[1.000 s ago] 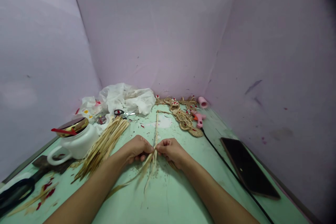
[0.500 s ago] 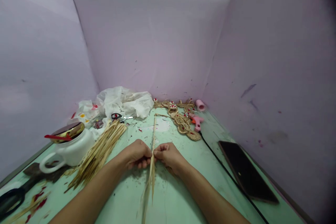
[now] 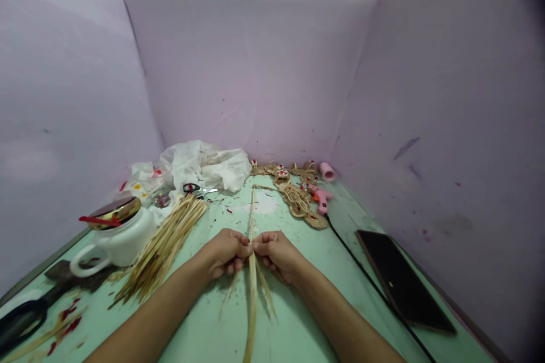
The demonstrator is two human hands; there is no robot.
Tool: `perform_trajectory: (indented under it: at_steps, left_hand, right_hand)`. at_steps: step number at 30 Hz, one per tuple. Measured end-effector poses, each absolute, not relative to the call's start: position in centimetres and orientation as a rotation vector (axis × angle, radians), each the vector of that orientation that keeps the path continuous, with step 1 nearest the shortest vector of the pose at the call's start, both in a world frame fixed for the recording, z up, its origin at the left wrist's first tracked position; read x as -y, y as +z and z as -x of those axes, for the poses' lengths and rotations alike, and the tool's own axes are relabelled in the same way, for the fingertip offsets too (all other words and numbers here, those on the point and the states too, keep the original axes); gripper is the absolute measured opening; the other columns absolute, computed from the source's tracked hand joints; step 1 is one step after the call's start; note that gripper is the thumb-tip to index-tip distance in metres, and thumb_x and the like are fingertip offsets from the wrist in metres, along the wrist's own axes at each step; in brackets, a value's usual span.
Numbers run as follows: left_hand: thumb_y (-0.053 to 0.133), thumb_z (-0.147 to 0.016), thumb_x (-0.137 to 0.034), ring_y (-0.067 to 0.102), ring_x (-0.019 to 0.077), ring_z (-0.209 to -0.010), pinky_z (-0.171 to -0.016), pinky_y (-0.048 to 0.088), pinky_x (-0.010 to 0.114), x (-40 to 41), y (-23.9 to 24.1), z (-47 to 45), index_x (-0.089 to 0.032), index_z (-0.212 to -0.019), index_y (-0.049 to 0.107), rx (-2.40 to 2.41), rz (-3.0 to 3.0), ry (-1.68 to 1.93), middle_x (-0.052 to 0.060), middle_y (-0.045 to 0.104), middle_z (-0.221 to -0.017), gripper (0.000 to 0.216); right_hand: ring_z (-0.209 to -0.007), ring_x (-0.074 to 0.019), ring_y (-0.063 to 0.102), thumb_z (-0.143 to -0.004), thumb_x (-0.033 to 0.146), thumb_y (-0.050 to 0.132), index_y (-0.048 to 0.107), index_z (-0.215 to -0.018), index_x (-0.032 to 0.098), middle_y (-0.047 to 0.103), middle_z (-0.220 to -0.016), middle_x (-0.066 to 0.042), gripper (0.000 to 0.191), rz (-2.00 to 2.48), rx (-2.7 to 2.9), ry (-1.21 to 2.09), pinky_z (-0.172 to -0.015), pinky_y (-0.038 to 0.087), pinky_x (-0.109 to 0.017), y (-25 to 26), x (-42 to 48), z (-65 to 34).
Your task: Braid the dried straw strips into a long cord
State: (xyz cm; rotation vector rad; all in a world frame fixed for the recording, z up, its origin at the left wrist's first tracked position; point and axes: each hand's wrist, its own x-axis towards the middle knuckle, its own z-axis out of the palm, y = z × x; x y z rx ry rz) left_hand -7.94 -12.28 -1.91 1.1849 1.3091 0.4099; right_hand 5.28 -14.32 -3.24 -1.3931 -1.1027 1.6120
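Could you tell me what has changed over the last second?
The loose ends of the straw strands swung from trailing left to pointing toward the person. The left hand and right hand keep pinching them; straw bundle, mug and glue gun stayed put.

The pale green tabletop [image 3: 298, 317] is being crowded with craft things. A white jug [image 3: 123, 238], a straw bundle [image 3: 164, 247], a plastic bag [image 3: 204, 164] and scissors [image 3: 198, 188] are being carried at the left. A straw strand [image 3: 252, 210] is being borne down the middle. Jute coils [image 3: 298, 201] and a pink glue gun [image 3: 320, 197] are being supported far right, and a dark tablet [image 3: 402, 286] near right.
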Motion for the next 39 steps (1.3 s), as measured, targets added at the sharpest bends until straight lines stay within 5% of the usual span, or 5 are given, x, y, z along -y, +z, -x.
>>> perform_trajectory:
  at_steps: [4,13,26,31,39]
  left_hand:
    - [0.059,-0.055,-0.024,0.038,0.0056,-0.029,-0.028,0.022,0.016,12.2,-2.1,8.0,-0.015,-0.051,0.043,-1.253,-1.160,0.367,-0.001,0.050,-0.040,0.018]
    - [0.056,-0.052,-0.017,0.021,0.0028,-0.023,-0.027,0.011,0.017,12.4,-2.7,8.0,-0.018,-0.049,0.039,-1.328,-1.269,0.462,-0.008,0.037,-0.031,0.017]
    - [0.050,-0.051,-0.018,0.018,0.0020,-0.026,-0.029,0.008,0.019,12.2,-2.0,8.4,-0.016,-0.043,0.042,-1.185,-1.285,0.450,-0.006,0.035,-0.033,0.012]
    - [0.046,-0.048,-0.013,0.016,0.0018,-0.029,-0.033,0.007,0.019,12.5,-1.9,7.6,-0.016,-0.041,0.038,-1.317,-1.281,0.479,-0.007,0.029,-0.032,0.012]
    - [0.046,-0.049,-0.008,0.013,0.0021,-0.031,-0.036,0.005,0.021,12.8,-2.5,7.1,-0.017,-0.040,0.032,-1.444,-1.357,0.533,-0.009,0.018,-0.030,0.019]
  right_hand:
    - [-0.027,-0.0031,0.023,-0.068,0.014,0.046,0.049,-0.055,0.014,0.035,-0.031,0.007,0.013,1.352,1.123,1.648,-0.031,0.013,-0.018,-3.3,14.3,-5.4]
    - [-0.028,-0.0025,0.022,-0.061,0.013,0.049,0.048,-0.052,0.014,0.033,-0.031,0.008,0.009,1.401,1.058,1.694,-0.033,0.011,-0.018,-3.3,14.2,-5.4]
    - [-0.034,-0.0032,0.026,-0.061,0.017,0.052,0.053,-0.051,0.012,0.039,-0.036,0.006,0.011,1.414,1.332,1.496,-0.038,0.018,-0.019,-4.3,13.9,-5.5]
    - [-0.049,-0.0080,0.045,-0.060,0.015,0.052,0.061,-0.061,0.011,0.057,-0.054,-0.001,0.010,1.462,1.573,1.185,-0.048,0.032,-0.019,-4.5,14.0,-5.7]
    - [-0.054,-0.0129,0.051,-0.063,0.026,0.053,0.067,-0.062,0.017,0.064,-0.060,-0.006,0.017,1.925,1.879,0.556,-0.047,0.025,-0.023,-1.7,15.8,-5.3]
